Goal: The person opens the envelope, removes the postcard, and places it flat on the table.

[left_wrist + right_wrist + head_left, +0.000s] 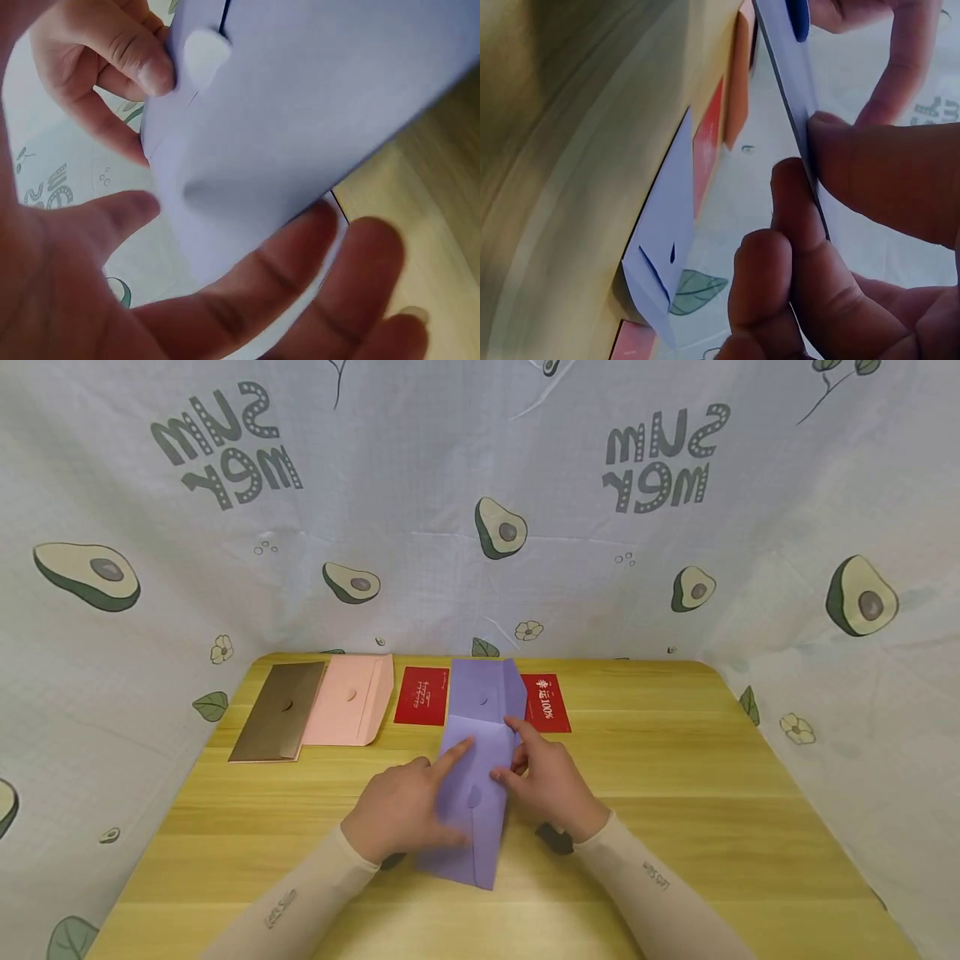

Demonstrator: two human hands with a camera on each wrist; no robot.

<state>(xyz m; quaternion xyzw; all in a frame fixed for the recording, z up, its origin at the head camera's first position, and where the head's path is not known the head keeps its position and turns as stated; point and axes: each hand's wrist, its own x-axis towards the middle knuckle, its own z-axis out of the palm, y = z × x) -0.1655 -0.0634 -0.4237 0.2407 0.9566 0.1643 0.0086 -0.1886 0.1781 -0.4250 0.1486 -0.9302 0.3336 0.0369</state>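
- Behind the desk's far edge: pale cloth (420,485), avocado prints.
- Desk (712,777): wood-grain top, carries the paper goods.
- Over the desk's middle, toward the near edge: front purple envelope (472,772), the piece in work, raised and tilted.
- Far edge, middle: second purple envelope (476,689), lying down, flap out to the right.
- Far left corner: brown envelope (276,714) against pink envelope (342,697).
- Left hand (401,810): spread wide, one finger straight along the paper; no pinch shows. Light, flat contact should steady the sheet without denting it.
- Right hand (551,781): thumb and fingers pinch the front envelope's right edge. Best to grip only the rim, I judge; a deep squeeze may crease.
- Left red card (422,696), right red card (547,703): either side of the second envelope.
- Rounded notch (206,58): near the right thumb; probably a weak spot, so keep pressure off.
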